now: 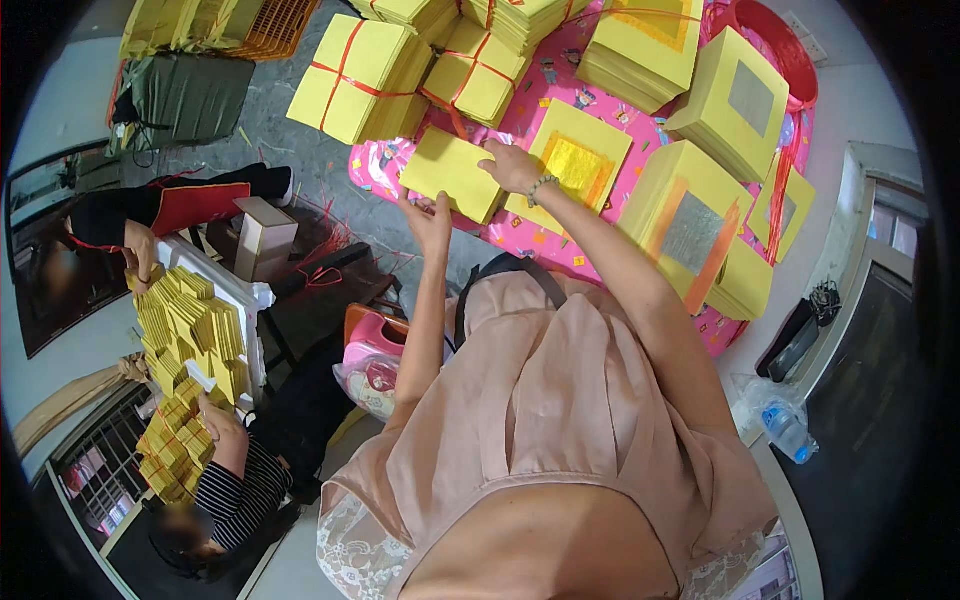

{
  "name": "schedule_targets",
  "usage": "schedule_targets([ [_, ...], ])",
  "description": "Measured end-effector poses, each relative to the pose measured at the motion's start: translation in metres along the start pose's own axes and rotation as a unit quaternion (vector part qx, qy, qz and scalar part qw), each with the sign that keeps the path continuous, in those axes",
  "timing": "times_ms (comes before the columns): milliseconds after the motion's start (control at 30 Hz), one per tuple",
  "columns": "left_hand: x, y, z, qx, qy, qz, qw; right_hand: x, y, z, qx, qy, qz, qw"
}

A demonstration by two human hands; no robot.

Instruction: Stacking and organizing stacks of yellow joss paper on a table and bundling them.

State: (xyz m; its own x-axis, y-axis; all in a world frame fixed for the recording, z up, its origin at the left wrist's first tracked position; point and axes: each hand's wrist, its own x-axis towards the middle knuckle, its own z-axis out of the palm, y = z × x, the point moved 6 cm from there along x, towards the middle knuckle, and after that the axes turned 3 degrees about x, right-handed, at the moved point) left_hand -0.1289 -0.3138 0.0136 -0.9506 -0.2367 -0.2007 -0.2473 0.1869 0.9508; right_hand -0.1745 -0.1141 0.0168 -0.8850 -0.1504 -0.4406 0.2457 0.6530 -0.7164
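Observation:
A stack of yellow paper [448, 168] lies on the pink patterned tablecloth [565, 85], close to the table's near left edge. My left hand [430, 222] grips its near edge, with thumb and fingers against the side. At the stack's right end, my right hand [512, 167] holds the corner, fingers curled over it; a beaded bracelet [541, 187] is on that wrist. Just right of this hand lies a yellow sheet with a gold foil panel [578, 168]. The undersides of the fingers are partly hidden.
Tied yellow bundles [355, 80] stand beyond my hands. Taller paper stacks [730, 100] line the right, near a red basket [765, 40]. At left, two people handle folded yellow paper [190, 320] at a white table. A pink stool [372, 345] stands by my left arm.

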Motion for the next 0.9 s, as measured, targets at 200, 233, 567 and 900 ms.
schedule_targets([
  [200,-0.022,0.076,0.021,0.388,0.104,0.303,0.864,-0.009,-0.002,-0.009,-0.014,0.015,0.009,1.000],
  [233,-0.017,0.066,0.030,0.425,0.026,0.305,0.852,-0.009,-0.003,-0.009,-0.014,0.014,0.007,1.000],
  [567,-0.013,0.027,0.045,0.483,-0.073,0.270,0.830,-0.039,0.001,-0.038,-0.060,0.098,-0.072,0.991],
  [900,-0.012,0.027,0.047,0.497,-0.087,0.243,0.828,-0.124,0.076,-0.005,-0.353,-0.085,0.075,0.929],
])
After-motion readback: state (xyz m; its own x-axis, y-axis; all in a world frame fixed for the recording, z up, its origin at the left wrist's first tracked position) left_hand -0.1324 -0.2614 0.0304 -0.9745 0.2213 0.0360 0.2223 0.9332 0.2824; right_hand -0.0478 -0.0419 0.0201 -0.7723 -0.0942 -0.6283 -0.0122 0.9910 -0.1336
